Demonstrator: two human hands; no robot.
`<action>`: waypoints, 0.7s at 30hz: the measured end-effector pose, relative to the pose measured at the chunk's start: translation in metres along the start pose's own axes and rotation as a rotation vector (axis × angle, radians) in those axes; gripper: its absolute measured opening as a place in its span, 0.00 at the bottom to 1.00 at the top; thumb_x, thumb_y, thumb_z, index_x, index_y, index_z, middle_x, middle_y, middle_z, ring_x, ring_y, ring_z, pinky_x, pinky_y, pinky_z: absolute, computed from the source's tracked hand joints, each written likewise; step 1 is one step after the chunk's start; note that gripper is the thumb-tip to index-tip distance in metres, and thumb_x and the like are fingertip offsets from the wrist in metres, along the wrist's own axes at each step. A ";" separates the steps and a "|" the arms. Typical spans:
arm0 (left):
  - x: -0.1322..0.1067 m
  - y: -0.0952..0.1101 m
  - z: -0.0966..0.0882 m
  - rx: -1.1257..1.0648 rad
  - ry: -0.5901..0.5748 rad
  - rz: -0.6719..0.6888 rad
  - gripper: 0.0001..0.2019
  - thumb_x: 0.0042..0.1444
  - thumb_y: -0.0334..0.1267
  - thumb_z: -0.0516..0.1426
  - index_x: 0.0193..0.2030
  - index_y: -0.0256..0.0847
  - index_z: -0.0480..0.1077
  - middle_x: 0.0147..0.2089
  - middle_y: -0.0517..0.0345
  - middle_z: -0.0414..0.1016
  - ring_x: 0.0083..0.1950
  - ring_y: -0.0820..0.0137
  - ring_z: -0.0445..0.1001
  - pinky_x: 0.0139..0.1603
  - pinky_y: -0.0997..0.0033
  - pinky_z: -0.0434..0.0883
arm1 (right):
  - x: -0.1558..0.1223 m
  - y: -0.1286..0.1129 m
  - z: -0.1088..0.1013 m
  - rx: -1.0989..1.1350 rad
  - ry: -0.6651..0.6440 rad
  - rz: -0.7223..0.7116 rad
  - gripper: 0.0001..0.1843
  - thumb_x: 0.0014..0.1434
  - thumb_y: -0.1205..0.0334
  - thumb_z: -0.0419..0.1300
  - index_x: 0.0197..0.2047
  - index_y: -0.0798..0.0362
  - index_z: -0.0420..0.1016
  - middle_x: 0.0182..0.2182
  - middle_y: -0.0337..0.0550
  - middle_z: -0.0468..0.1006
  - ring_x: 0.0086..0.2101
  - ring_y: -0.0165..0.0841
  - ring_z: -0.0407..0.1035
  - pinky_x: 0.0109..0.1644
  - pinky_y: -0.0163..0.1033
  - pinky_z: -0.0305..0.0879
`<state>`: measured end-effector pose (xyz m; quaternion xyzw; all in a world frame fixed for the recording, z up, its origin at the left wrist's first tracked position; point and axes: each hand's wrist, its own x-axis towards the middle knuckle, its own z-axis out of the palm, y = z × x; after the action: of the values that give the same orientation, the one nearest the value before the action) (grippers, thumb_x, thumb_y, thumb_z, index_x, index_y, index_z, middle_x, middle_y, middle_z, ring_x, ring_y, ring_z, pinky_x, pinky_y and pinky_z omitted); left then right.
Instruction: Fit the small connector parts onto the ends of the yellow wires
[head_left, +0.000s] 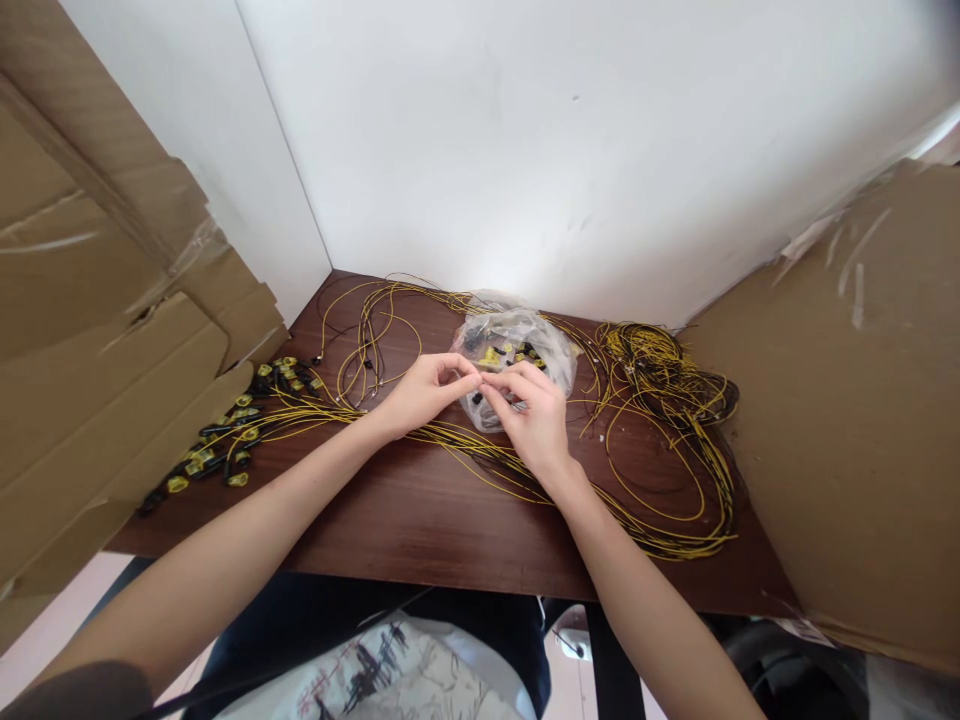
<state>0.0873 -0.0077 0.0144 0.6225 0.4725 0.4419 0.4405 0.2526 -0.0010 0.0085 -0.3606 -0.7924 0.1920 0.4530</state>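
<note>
My left hand point(435, 392) and my right hand point(529, 405) meet fingertip to fingertip above the table. Both are closed in a pinch, and whatever small thing sits between the fingers is too small to make out. Just behind them lies a clear plastic bag point(556, 350) with small yellow and black parts in it. Beneath my wrists a bundle of yellow and black wires point(480, 445) runs across the table. At its left end is a pile of black connectors with yellow caps point(225, 430).
The brown table point(420, 520) has a white wall point(525, 140) behind it. Cardboard panels stand at the left point(97, 300) and at the right point(840, 420). A tangled coil of yellow and black wires point(645, 360) lies at the back right.
</note>
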 end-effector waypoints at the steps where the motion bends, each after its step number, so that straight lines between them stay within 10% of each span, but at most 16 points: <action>1: 0.000 0.001 0.000 -0.022 0.003 -0.011 0.11 0.51 0.42 0.58 0.29 0.35 0.71 0.27 0.59 0.71 0.28 0.76 0.66 0.31 0.75 0.65 | 0.000 0.001 0.000 -0.016 0.006 -0.013 0.08 0.60 0.61 0.56 0.36 0.50 0.77 0.30 0.42 0.73 0.33 0.32 0.67 0.39 0.39 0.64; 12: -0.003 0.015 0.002 -0.109 -0.030 -0.123 0.12 0.51 0.44 0.58 0.29 0.35 0.68 0.21 0.64 0.64 0.21 0.80 0.58 0.23 0.79 0.59 | 0.001 -0.005 -0.001 -0.009 -0.006 0.037 0.08 0.59 0.64 0.54 0.31 0.53 0.73 0.29 0.41 0.71 0.31 0.30 0.65 0.37 0.37 0.63; 21: 0.000 0.005 -0.001 0.089 -0.045 0.072 0.12 0.56 0.44 0.53 0.31 0.35 0.67 0.29 0.60 0.66 0.30 0.76 0.63 0.32 0.76 0.62 | 0.003 -0.001 0.002 0.320 -0.027 0.326 0.08 0.54 0.59 0.60 0.30 0.55 0.75 0.29 0.40 0.74 0.29 0.28 0.67 0.30 0.33 0.62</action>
<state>0.0870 -0.0082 0.0190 0.6680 0.4589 0.4218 0.4065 0.2494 0.0004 0.0102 -0.4045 -0.6892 0.3908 0.4568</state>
